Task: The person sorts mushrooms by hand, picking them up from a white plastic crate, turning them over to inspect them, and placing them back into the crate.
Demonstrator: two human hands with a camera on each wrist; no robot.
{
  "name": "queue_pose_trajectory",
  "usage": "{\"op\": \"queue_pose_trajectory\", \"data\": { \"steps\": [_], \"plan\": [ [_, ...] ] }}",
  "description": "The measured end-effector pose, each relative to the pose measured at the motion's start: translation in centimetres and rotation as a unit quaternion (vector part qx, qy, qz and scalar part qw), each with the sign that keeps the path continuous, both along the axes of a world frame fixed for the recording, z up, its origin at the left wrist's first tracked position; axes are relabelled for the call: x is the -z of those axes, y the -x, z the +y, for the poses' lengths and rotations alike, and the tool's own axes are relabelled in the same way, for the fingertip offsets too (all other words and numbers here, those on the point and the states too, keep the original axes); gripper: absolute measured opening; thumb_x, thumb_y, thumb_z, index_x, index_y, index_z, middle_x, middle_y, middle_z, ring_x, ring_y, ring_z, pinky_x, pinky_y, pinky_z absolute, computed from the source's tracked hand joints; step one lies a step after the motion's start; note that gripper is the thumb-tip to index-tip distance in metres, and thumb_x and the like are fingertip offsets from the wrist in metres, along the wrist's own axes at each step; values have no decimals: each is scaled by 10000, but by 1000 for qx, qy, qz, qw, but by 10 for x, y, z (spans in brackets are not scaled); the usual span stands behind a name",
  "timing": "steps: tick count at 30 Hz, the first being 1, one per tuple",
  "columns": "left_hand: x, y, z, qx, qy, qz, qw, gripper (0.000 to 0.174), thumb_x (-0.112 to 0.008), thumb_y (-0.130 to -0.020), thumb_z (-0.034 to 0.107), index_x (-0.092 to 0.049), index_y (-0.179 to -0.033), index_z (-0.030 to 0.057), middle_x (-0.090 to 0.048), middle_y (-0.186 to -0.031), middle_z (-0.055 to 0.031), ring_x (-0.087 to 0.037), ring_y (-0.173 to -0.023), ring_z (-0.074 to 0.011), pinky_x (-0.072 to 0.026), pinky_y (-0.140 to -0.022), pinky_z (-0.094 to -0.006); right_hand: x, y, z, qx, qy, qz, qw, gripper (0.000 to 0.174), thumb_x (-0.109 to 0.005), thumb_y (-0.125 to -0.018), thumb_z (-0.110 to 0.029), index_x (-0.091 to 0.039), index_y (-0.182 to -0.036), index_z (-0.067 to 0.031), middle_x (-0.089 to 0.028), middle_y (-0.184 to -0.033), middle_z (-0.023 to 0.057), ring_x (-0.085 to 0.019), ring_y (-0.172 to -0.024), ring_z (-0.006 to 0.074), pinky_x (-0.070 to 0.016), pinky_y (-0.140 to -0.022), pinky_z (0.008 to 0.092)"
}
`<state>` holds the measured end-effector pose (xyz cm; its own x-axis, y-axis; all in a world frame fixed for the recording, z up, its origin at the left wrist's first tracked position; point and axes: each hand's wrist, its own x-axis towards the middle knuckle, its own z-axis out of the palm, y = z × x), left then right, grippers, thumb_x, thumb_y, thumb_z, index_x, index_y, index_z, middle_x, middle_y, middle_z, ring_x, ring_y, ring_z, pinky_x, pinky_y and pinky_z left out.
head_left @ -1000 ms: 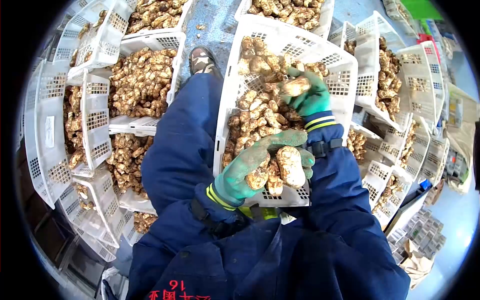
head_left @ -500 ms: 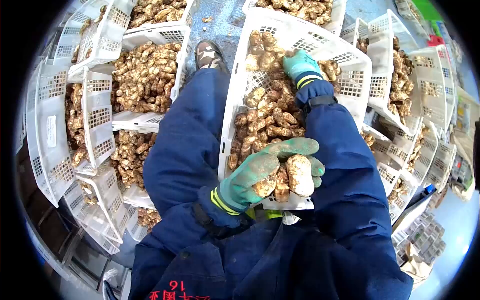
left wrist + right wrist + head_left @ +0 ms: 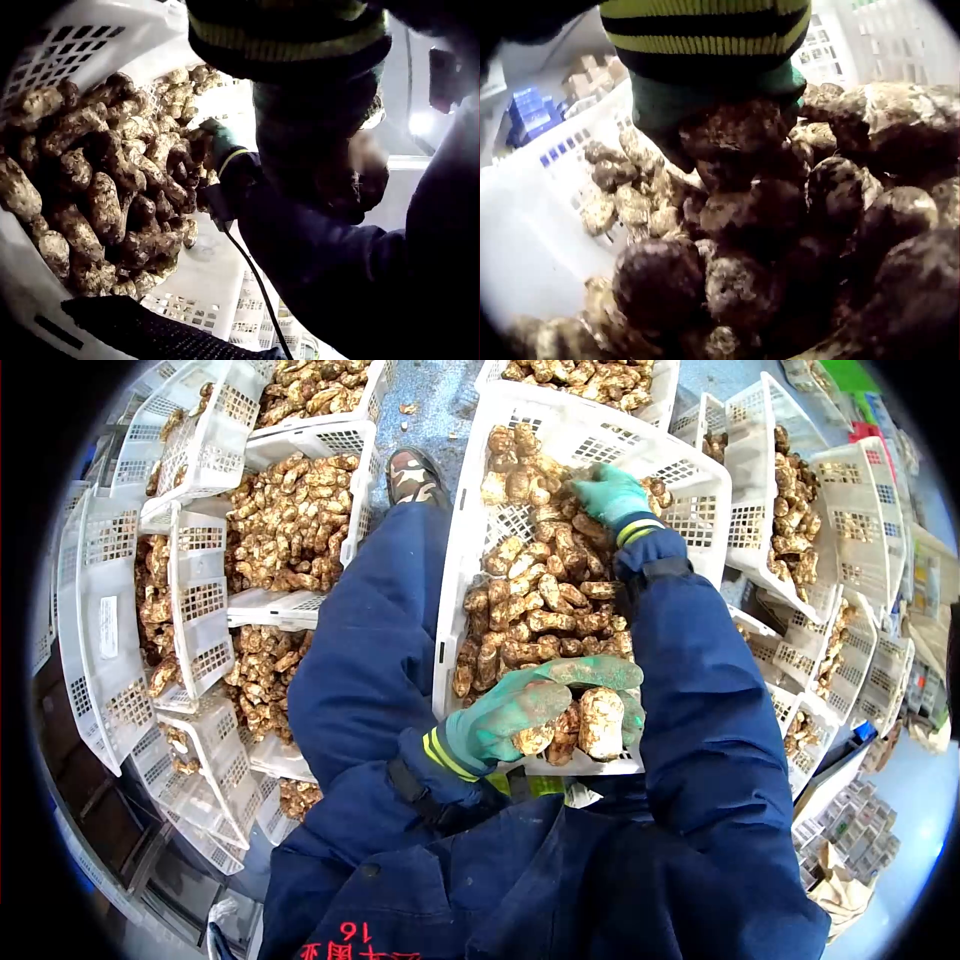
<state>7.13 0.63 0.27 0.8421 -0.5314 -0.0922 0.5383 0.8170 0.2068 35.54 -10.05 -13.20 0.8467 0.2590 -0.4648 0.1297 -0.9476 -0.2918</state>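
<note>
My green-gloved left hand (image 3: 545, 705) is at the near end of a white plastic crate (image 3: 455, 590). It holds several brown-and-white mushrooms, with a thick pale mushroom (image 3: 601, 725) on the right of the bunch. Farther into the crate, my gloved right hand (image 3: 608, 493) reaches palm down onto the mushroom pile (image 3: 545, 595). In the right wrist view, a dark mushroom (image 3: 735, 131) sits right below the glove's palm; I cannot tell whether the hidden fingers grip it. A separate cluster of mushrooms (image 3: 520, 470) lies at the crate's far left corner.
Mushroom-filled crates stand on the left, one with a heap of mushrooms (image 3: 290, 520). Another crate (image 3: 665, 390) adjoins the far end, and more tilted crates (image 3: 750, 490) crowd the right. A camouflage shoe (image 3: 415, 478) is on the blue floor (image 3: 430, 410) beside the crate.
One second ago my right hand held a mushroom above the pile; it then reached to the far end and has come slightly back. My left hand keeps its bunch of mushrooms.
</note>
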Motion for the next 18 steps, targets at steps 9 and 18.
{"op": "queue_pose_trajectory", "data": {
  "steps": [9,18],
  "plan": [
    [1,7,0,-11,-41,-39,998,710,-534,-927,365,-305,-1422,-90,-453,-1387,-245,-470,-1280,-332,-355,-1085,-459,-77,10,-138,209,-700,281,622,620,-479,-948,-418,-410,-1347,51,-450,-1368,302,-615,-1072,372,-545,-532,265],
    [17,14,-17,-8,29,-12,999,721,-535,-931,365,-280,-1433,-85,-426,-1409,-251,-440,-1305,-360,-338,-1094,-508,-111,33,-76,101,-494,257,825,266,-600,-911,-260,-654,-941,-2,-689,-848,123,-667,-758,194,-540,-660,292]
  ]
}}
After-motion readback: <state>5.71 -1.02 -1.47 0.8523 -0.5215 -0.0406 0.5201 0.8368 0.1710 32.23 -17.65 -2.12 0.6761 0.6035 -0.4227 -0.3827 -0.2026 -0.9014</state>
